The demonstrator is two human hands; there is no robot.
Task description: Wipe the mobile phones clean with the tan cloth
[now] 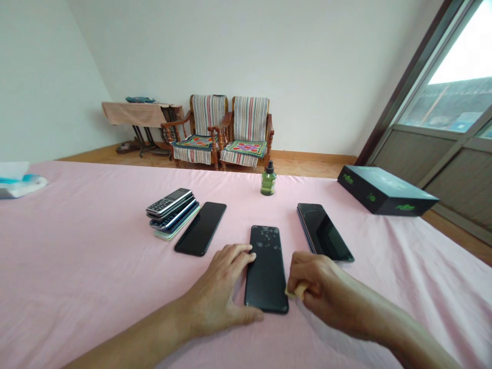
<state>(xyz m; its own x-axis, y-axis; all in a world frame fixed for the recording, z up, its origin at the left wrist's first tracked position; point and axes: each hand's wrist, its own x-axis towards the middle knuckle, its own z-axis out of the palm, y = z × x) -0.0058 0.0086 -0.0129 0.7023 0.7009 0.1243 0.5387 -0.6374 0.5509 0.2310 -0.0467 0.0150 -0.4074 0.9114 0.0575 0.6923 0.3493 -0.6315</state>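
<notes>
R grip (322, 286) pinching yellow cloth (301, 290), L grip (217, 293) spread on blk phone (266, 277), green btl (268, 183) fill unclear.

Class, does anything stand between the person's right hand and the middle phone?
Only the yellowish wad gripped in the right hand, beside the lower right edge of the middle phone; nothing else visible intervenes.

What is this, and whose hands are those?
There's no robot: these are a person's bare hands, seen by a camera worn on that person's head, looking forward and down. On the pink cloth are a stack of phones, a black phone beside it, a dark-screened phone on the right, a green bottle and a black box. The left hand touches the left side of the spotted phone. The right hand holds something yellowish at that phone's right edge; I can't tell what it is.
</notes>
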